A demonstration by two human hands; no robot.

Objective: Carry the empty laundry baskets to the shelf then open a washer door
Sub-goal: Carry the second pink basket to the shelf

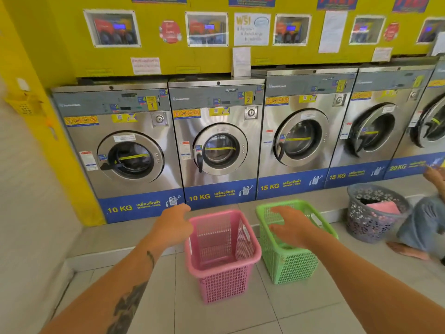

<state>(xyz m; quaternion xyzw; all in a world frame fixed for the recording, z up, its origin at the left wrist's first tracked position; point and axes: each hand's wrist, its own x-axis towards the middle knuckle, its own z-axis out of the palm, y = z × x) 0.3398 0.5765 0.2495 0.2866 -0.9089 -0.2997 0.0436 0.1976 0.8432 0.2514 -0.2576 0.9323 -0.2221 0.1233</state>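
Both hands are open and empty: left hand [173, 224] beside the pink plastic lattice basket [222, 255], right hand [292, 226] over the green plastic lattice basket [292, 247] (both on the floor); a shallow rim grip could tip either

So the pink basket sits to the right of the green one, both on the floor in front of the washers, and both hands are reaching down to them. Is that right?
Not quite. In the head view the pink basket sits to the left of the green basket, not the right. The rest holds: both stand on the floor before the washers, with the left hand and right hand reaching toward them.
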